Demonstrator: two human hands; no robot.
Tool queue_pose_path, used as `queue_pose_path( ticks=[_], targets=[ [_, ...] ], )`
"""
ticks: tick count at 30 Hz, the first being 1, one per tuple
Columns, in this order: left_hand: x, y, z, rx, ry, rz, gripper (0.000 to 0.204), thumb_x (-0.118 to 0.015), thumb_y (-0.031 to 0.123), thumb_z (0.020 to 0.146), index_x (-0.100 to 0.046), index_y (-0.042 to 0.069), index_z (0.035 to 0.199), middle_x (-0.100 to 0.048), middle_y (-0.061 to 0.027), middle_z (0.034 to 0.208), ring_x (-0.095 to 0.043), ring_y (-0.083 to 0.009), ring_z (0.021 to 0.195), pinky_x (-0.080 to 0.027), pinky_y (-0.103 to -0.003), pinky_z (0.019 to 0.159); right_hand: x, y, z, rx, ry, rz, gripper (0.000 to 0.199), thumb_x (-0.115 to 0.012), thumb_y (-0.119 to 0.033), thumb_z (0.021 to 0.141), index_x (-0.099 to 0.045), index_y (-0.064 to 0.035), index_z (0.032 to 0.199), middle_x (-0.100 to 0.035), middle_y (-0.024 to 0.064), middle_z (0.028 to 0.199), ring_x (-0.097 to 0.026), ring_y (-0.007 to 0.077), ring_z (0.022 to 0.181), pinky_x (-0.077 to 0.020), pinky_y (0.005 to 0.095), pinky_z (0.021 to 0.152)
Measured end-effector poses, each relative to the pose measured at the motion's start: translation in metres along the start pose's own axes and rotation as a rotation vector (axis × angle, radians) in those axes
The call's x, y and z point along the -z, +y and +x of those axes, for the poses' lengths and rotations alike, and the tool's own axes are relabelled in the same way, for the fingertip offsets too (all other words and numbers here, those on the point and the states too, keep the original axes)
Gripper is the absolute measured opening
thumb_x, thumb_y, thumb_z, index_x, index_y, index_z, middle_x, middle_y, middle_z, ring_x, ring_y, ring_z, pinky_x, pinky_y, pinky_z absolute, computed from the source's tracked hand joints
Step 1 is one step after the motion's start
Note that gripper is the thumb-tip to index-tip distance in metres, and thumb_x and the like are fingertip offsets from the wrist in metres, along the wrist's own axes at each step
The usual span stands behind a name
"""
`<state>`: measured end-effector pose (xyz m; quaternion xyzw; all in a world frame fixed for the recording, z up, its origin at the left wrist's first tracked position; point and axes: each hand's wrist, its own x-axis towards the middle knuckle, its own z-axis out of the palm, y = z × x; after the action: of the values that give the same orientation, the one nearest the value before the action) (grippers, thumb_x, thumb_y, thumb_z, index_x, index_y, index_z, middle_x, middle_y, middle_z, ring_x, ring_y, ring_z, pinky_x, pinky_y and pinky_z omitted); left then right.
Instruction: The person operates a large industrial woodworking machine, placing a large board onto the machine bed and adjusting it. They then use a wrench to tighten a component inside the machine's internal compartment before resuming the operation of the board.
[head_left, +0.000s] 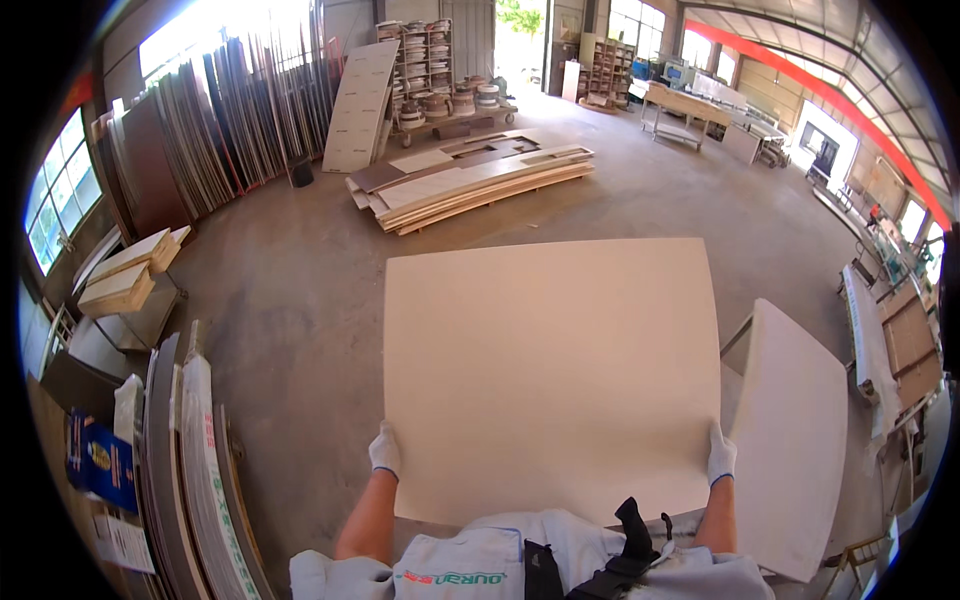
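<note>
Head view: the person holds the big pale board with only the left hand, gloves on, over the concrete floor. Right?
Not quite. The head view shows both gloved hands on the board: the left hand grips its left edge and the right hand its right edge. The rest stands: gloves on, concrete floor below.

a plain cream board is held by the left hand and right hand, both in white gloves. to the right lies a white panel. the floor is grey-brown. far right runs a red beam.
</note>
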<state>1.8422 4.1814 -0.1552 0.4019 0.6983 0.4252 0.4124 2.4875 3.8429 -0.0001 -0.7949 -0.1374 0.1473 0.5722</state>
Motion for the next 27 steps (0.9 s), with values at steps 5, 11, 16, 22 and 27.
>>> queue_pose_path(
  ticks=[5, 11, 16, 22, 27],
  targets=[
    [-0.119, 0.072, 0.141, -0.018, -0.115, 0.3, 0.065, -0.049, 0.052, 0.102, -0.072, -0.009, 0.105, -0.072, -0.03, 0.104, -0.068, -0.0434, 0.1, -0.052, -0.045, 0.089, -0.137, -0.009, 0.122, 0.031, 0.145, -0.356, 0.066, -0.067, -0.054, 0.093, -0.067, 0.0069, 0.067, -0.061, 0.0112, 0.06, -0.056, 0.0185, 0.061, -0.0454, 0.042, 0.062],
    [-0.217, 0.151, 0.29, 0.063, -0.096, 0.403, 0.071, -0.051, 0.057, 0.098, -0.071, -0.01, 0.108, -0.07, -0.0334, 0.11, -0.067, -0.0456, 0.108, -0.05, -0.05, 0.093, -0.333, -0.105, 0.328, 0.036, 0.017, -0.657, 0.068, -0.063, -0.061, 0.088, -0.071, 0.0053, 0.076, -0.065, 0.0263, 0.07, -0.069, 0.0363, 0.068, -0.0493, 0.0499, 0.071],
    [-0.316, 0.193, 0.395, 0.24, -0.056, 0.522, 0.073, -0.054, 0.058, 0.096, -0.069, -0.009, 0.119, -0.068, -0.0324, 0.122, -0.064, -0.047, 0.117, -0.05, -0.049, 0.098, -0.501, -0.148, 0.47, 0.018, -0.092, -0.853, 0.069, -0.063, -0.061, 0.083, -0.076, 0.0052, 0.095, -0.071, 0.0308, 0.096, -0.073, 0.0428, 0.097, -0.0544, 0.0483, 0.087],
    [-0.424, 0.305, 0.588, 0.345, -0.139, 0.752, 0.063, -0.053, 0.049, 0.096, -0.068, -0.005, 0.124, -0.066, -0.0284, 0.13, -0.062, -0.0415, 0.125, -0.049, -0.047, 0.103, -0.67, -0.188, 0.58, -0.122, -0.161, -0.976, 0.072, -0.068, -0.053, 0.082, -0.07, 0.0104, 0.116, -0.071, 0.0307, 0.115, -0.07, 0.041, 0.111, -0.0528, 0.0441, 0.097],
    [-0.52, 0.401, 0.725, 0.359, -0.268, 0.896, 0.059, -0.052, 0.043, 0.095, -0.068, -0.003, 0.127, -0.064, -0.0263, 0.135, -0.061, -0.0393, 0.129, -0.048, -0.046, 0.106, -0.763, -0.218, 0.641, -0.392, -0.217, -0.928, 0.07, -0.069, -0.054, 0.081, -0.071, 0.005, 0.12, -0.07, 0.0279, 0.121, -0.069, 0.0397, 0.116, -0.0532, 0.0443, 0.098]
  ],
)
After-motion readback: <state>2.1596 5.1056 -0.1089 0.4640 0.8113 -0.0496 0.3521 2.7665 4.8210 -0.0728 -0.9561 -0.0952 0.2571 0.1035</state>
